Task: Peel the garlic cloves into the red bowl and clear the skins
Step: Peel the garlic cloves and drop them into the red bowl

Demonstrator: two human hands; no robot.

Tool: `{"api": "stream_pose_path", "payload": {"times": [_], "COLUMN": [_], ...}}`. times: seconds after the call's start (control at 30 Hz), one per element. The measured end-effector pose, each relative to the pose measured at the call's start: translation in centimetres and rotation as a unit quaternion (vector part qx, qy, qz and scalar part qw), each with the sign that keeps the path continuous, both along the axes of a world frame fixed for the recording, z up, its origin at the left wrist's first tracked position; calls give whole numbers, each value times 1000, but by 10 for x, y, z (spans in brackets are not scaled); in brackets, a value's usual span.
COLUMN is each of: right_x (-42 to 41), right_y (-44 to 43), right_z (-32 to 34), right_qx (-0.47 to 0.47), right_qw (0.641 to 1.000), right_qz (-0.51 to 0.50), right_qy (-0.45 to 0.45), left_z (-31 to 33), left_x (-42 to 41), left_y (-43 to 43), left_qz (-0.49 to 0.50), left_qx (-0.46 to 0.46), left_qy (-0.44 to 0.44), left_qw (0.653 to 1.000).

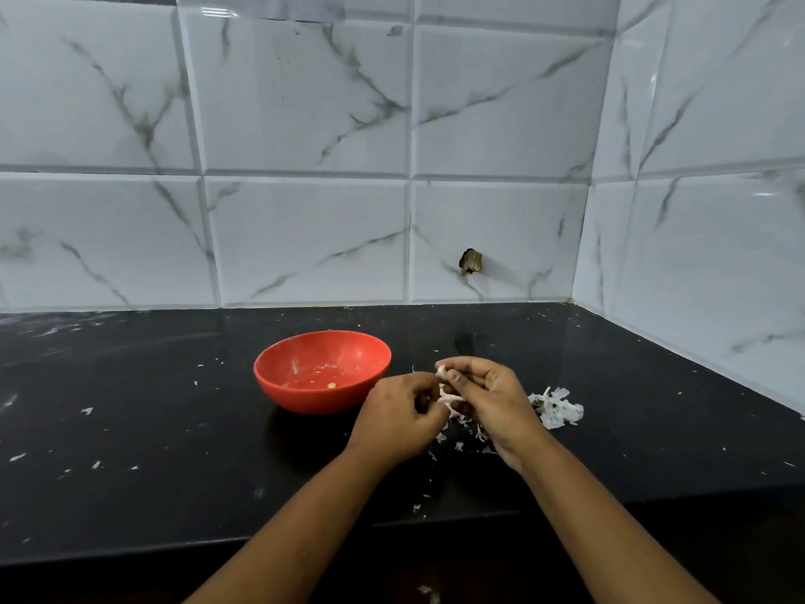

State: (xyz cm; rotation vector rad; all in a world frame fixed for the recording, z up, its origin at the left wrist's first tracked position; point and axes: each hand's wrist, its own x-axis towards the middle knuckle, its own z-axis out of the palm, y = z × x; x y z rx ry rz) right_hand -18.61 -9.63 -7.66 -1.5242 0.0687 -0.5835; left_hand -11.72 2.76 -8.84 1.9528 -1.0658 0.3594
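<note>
A red bowl [305, 394] stands on the black counter [130, 429], with a small pale garlic piece [332, 385] lying inside it. Just right of the bowl, my left hand [400, 422] and my right hand [490, 403] meet over the counter. Both pinch a white garlic piece with skin [445, 392] between their curled fingers. A pile of white garlic skins [557, 407] lies right of my right hand. Smaller skin flakes [457, 444] are scattered below my hands.
A marble-tiled wall [305, 233] rises behind the counter and turns a corner at the right. A small dark fitting [471, 261] sticks out of the back wall. Skin flecks dot the counter at the left, and the counter's front edge [218, 547] runs below my forearms.
</note>
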Motion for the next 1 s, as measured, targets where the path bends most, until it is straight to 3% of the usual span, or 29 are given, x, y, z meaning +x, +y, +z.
{"api": "stream_pose_path", "payload": {"times": [0.1, 0.4, 0.5, 0.67, 1.0], "right_x": [2, 1, 1, 1, -1], "right_y": [-4, -5, -4, -3, -1], "right_z": [1, -2, -2, -2, -1], "right_qx": [48, 33, 29, 40, -6], "right_qw": [999, 999, 999, 999, 1000], "right_qz": [-23, -9, -12, -11, 4], "right_qy": [-6, 10, 11, 8, -4], "left_z": [2, 2, 1, 1, 6], "left_x": [-4, -2, 0, -1, 3], "left_y": [1, 2, 2, 1, 0], "left_qz": [46, 139, 132, 25, 9], "left_qx": [43, 87, 56, -55, -136], "left_qy": [-42, -91, -80, -26, 75], "left_qw": [997, 982, 986, 998, 988]}}
